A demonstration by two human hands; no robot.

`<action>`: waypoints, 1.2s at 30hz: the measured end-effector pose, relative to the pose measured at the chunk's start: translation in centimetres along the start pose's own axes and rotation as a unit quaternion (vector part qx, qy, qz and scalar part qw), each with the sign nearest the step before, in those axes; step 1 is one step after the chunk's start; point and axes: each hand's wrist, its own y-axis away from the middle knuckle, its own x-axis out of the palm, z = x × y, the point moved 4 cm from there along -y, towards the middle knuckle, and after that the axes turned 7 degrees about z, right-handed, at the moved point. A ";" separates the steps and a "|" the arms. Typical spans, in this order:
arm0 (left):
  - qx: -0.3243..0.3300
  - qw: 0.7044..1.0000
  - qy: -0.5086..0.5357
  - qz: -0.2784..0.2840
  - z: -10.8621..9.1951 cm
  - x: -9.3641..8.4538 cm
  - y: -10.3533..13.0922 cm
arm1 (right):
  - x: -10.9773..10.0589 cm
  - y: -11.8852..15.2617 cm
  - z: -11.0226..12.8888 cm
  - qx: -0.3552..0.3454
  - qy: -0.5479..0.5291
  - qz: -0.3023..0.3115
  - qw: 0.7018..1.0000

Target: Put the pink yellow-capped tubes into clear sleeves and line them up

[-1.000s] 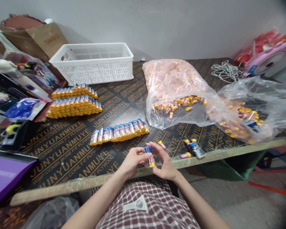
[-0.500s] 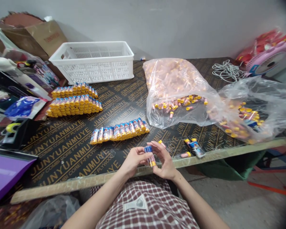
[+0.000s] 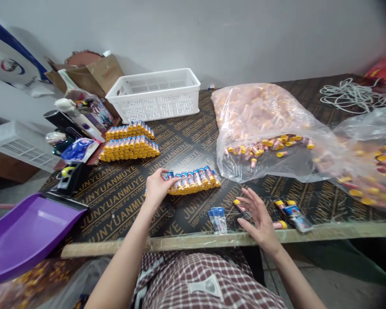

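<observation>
My left hand (image 3: 159, 185) is over the left part of a row of small tubes (image 3: 193, 179) with blue picture labels and yellow caps. Its thumb and forefinger pinch one blue-labelled tube (image 3: 170, 175), mostly covered by the hand. My right hand (image 3: 257, 221) is open, fingers spread and holding nothing, above the table's front edge. Close to its fingertips lies a pink tube with a yellow cap (image 3: 239, 204). Between the hands lie flat clear sleeves with blue tops (image 3: 217, 219). Right of my right hand are another yellow-capped tube (image 3: 279, 225) and a blue-printed sleeve pile (image 3: 297, 216).
A large clear bag of yellow-capped tubes (image 3: 260, 107) lies open behind, with a second plastic bag (image 3: 369, 137) at right. Stacked labelled tubes (image 3: 128, 148) stand before a white basket (image 3: 154, 96). At left are a tape dispenser (image 3: 71, 179) and a purple dustpan (image 3: 28, 236).
Both hands were together around one blue-labelled tube. They have parted: the left has moved to the tube row, and the right has opened. The view has turned left.
</observation>
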 end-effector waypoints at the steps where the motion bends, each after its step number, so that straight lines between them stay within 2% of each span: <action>1: 0.001 0.999 -0.044 0.012 0.3 -0.1 -0.5 | 0.0 0.0 0.0 0.002 0.005 -0.001 1.000; 4: 0.003 0.992 -0.122 0.022 0.4 -0.2 -0.7 | -0.1 0.0 0.3 0.001 0.022 -0.001 1.000; 8: 0.032 0.993 -0.105 -0.048 -1.3 0.2 1.5 | -1.3 0.0 -0.1 0.011 0.099 -0.051 0.994; 10: 0.071 0.996 -0.055 0.004 -2.3 2.2 3.1 | -2.0 -0.3 -0.9 0.032 0.171 -0.095 0.980; 12: 0.115 0.985 -0.021 0.129 -3.1 5.6 5.0 | -2.4 -0.8 -1.8 0.057 0.239 -0.109 0.963; 14: 0.136 0.964 -0.041 0.226 -3.4 9.2 6.6 | -2.3 -1.5 -2.8 0.069 0.293 -0.089 0.949; 16: 0.134 0.954 -0.075 0.258 -3.1 11.8 7.7 | -1.8 -2.3 -3.6 0.077 0.336 -0.054 0.937; 19: 0.124 0.952 -0.090 0.267 -2.4 13.7 8.2 | -1.1 -2.9 -4.5 0.099 0.365 -0.011 0.926; 24: 0.116 0.954 -0.074 0.267 -2.1 13.7 8.5 | -0.7 -3.1 -4.6 0.104 0.349 0.004 0.931; 31: 0.118 0.968 0.000 0.223 -2.1 12.9 9.1 | -1.3 -2.2 -1.2 0.073 0.232 -0.069 0.967; 34: 0.051 0.965 0.124 0.225 -1.8 12.7 8.7 | -1.6 -1.2 0.0 0.092 0.162 -0.119 0.975; 36: -0.033 0.936 0.259 0.236 -1.4 12.7 8.3 | -1.7 -0.5 0.5 0.100 0.115 -0.141 0.978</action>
